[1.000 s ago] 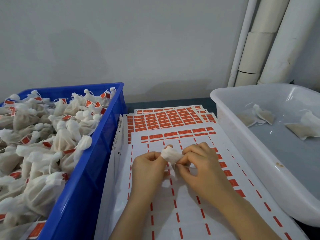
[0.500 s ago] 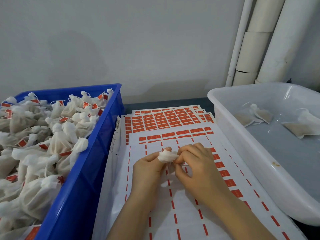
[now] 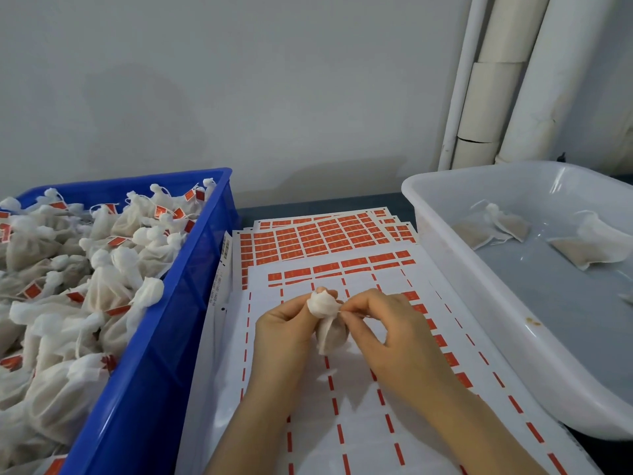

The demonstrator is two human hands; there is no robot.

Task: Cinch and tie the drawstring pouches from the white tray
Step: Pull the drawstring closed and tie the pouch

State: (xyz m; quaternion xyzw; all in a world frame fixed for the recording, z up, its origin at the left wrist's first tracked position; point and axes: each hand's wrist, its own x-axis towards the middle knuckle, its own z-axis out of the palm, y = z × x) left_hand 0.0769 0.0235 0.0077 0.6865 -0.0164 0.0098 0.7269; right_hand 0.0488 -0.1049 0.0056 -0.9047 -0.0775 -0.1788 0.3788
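Pouch (image 3: pixel 325 305) was mid-tie, gripped by left hand (image 3: pixel 284 323), neck pinched by right hand (image 3: pixel 387 323); blue crate (image 3: pixel 154 371) at left heaped, few loose pouches (image 3: pixel 510 226) lay in white tray (image 3: pixel 496 323) at right

The pouch (image 3: pixel 323 303) in the grip is white, beige where filled. Beneath it lie white sheets (image 3: pixel 363 433) with red dashed columns; beyond, label sheets (image 3: pixel 318 238) gridded in red. Left of the grip, a blue crate (image 3: pixel 161 354) holds white tied pouches (image 3: pixel 109 289) with red tags (image 3: pixel 117 310); right, a translucent white tray (image 3: pixel 472 296).

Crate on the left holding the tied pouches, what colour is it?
The crate is blue, shown best in the head view.
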